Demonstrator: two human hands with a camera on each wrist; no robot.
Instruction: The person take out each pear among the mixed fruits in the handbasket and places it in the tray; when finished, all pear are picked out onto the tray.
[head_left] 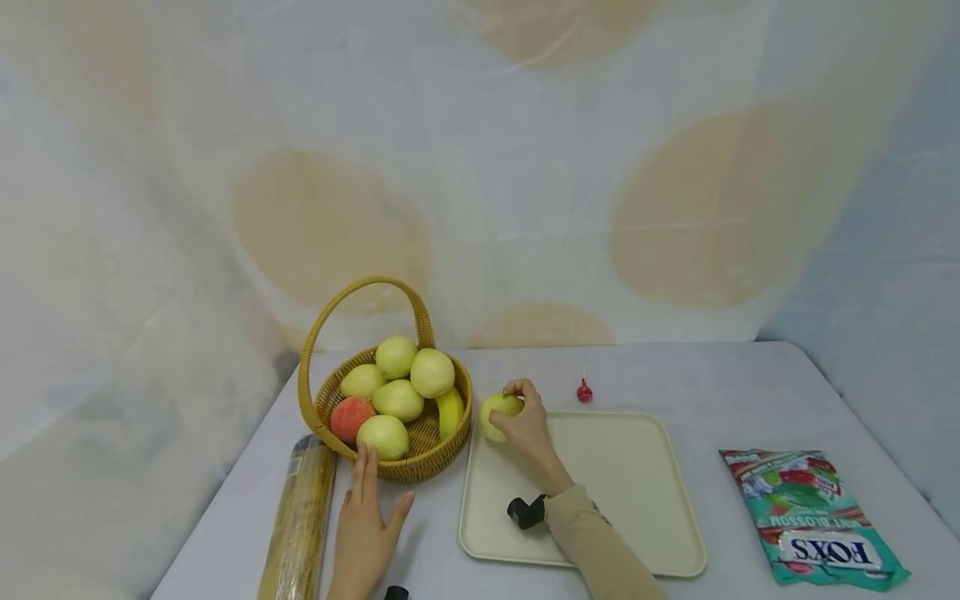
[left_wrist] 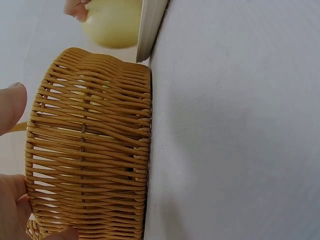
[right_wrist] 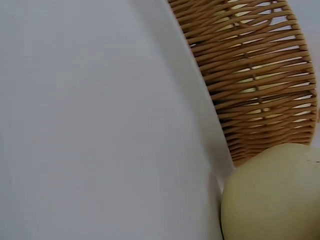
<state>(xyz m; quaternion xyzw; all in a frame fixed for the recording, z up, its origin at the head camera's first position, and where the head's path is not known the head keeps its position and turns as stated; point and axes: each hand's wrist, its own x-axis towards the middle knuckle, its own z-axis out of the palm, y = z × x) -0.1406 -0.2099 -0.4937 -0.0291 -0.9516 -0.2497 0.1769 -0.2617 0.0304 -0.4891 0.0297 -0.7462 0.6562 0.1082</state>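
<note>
Closest in, the left hand (head_left: 365, 525) reaches up with its fingers extended and thumb spread, fingertips right at the near rim of the wicker basket (head_left: 431, 467), the green Fox's bag (head_left: 813, 517) lying out to the right. Further on, past the bare middle of the cream tray (head_left: 618, 475), here's the right hand (head_left: 531, 427), thumb and fingers pinching a pale green fruit (head_left: 489, 407) at the tray's far left corner, just beside the basket, and beyond them sits a small red sweet (head_left: 584, 391)!
</note>
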